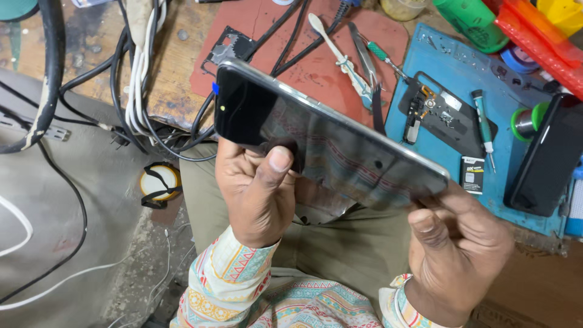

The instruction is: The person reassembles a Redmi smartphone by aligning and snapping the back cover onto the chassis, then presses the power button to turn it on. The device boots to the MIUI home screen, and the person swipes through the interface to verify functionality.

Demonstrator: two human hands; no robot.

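Note:
Both my hands hold a smartphone (328, 136) with a dark glossy screen and a silver edge, tilted above my lap. My left hand (255, 194) grips its lower middle from beneath, thumb pressed on the glass. My right hand (455, 243) holds the phone's right end, fingers under the corner. A small blue tab sticks out at the phone's upper left corner.
On the blue work mat (461, 67) lie an opened phone frame (446, 112), a green-handled screwdriver (484, 124) and a small battery (472, 175). Another dark phone (546, 155) lies at the right. Tweezers (364, 54) and a white tool (340, 54) rest on a red mat (303, 70). Cables (136, 73) hang at left.

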